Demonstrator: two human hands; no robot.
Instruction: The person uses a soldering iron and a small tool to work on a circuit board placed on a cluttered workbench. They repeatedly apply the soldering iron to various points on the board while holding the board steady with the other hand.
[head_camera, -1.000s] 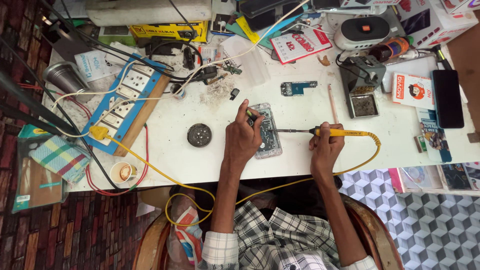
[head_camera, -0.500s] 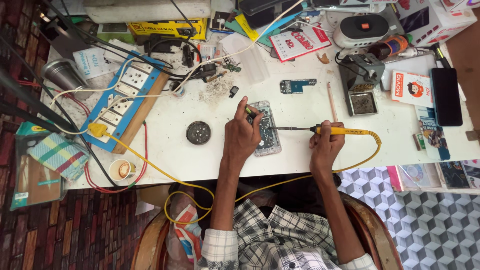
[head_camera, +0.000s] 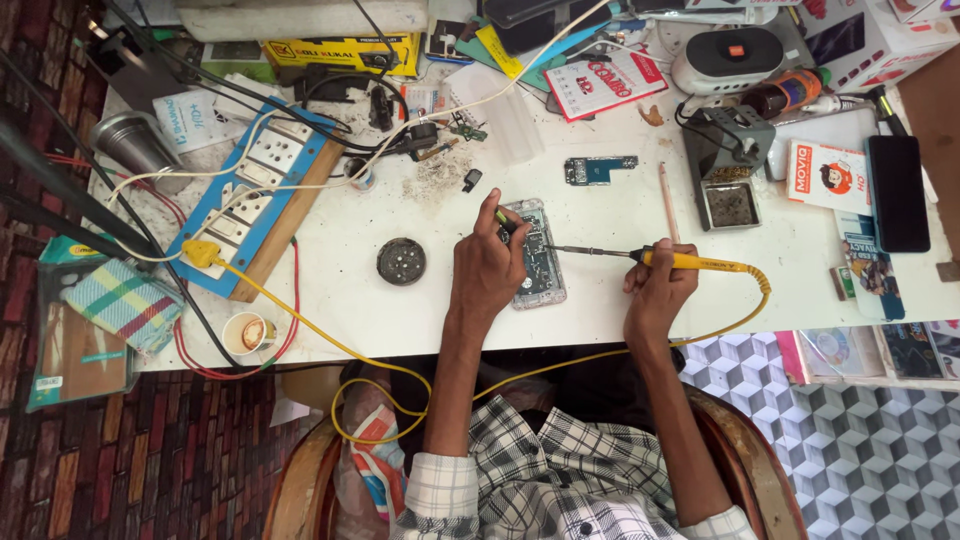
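Nearest you, your checked sleeves lead up to both hands at the near edge of the white worktop (head_camera: 620, 310). Your right hand (head_camera: 655, 290) has its fingers wrapped tight around the yellow handle of a soldering iron (head_camera: 690, 262), which lies almost level, its thin metal tip pointing left and reaching the opened phone (head_camera: 538, 262). The iron's yellow cable (head_camera: 420, 385) loops off the near edge, down past your lap, and climbs back to a yellow plug on the blue switchboard (head_camera: 262, 190) at the left.

Your left hand (head_camera: 487, 268) rests on the left side of the phone, its fingers pinched together on a small green-tipped tool (head_camera: 501, 217) held over the phone's far end. The phone lies flat, back cover off, its circuitry showing, between your two hands.

Just left of your left hand sits a round dark disc (head_camera: 401, 261). At the near left corner stands a small paper cup (head_camera: 247, 333), inside a loop of red wire.

Farther off, beyond the phone, a small blue circuit board (head_camera: 599, 169) lies flat, with a thin pencil-like stick (head_camera: 668, 203) to its right. Right of that stands a grey soldering stand (head_camera: 728, 165) with a square tray. A dark phone (head_camera: 897, 192) lies far right. At the far edge, boxes, cables and a grey speaker (head_camera: 728, 58) crowd together.
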